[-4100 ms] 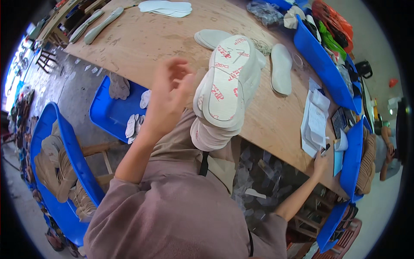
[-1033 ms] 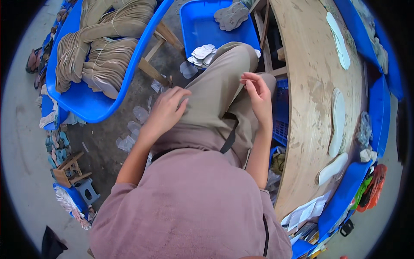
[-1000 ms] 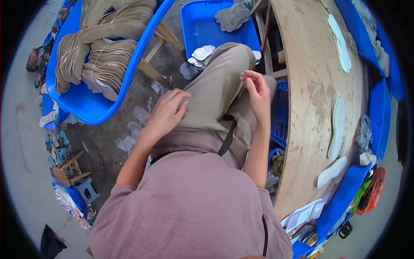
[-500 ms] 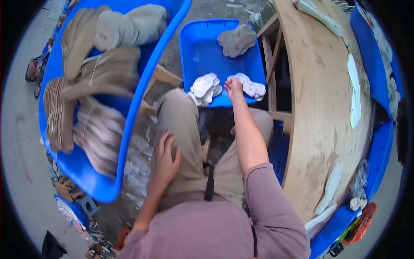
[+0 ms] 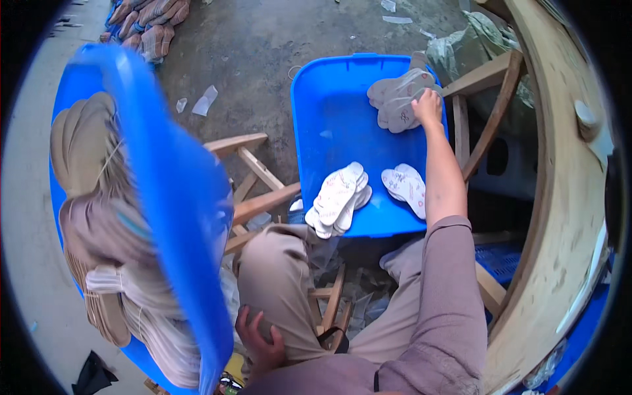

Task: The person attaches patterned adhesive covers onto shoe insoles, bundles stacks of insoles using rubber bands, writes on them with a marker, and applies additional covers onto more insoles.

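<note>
My right hand [image 5: 428,105] reaches out into the far end of the blue tray [image 5: 329,112], fingers curled down on the stack of grey insoles [image 5: 395,99] lying just under and left of it. Nearer me, below that hand, lie white printed insoles [image 5: 339,197]. My left hand [image 5: 260,339] rests loosely open, empty, on my thigh.
</note>
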The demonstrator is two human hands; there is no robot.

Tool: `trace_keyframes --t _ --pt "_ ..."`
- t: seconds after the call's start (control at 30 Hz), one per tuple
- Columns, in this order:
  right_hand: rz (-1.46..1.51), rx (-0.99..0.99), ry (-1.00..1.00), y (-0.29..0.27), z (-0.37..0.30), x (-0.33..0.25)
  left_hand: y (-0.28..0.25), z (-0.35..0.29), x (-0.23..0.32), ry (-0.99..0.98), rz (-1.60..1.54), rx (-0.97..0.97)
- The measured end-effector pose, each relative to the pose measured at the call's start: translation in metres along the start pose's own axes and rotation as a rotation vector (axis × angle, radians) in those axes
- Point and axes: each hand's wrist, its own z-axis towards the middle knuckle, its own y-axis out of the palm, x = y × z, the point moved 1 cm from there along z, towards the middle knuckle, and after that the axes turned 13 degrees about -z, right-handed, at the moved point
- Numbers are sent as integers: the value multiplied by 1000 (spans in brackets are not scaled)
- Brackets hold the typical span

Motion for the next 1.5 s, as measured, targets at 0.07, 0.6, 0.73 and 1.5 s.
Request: trace_keyframes --t 0.07,0.6,0.73,1.5 --pt "16 54 103 2 27 -7 -1 2 2 -58 29 26" --pt "299 -107 38 52 153 9 13 20 5 -85 120 202" --pt "301 -87 -24 50 142 15 12 19 6 -172 165 174" --pt "350 -511 -137 -18 17 51 11 23 10 -129 155 66"
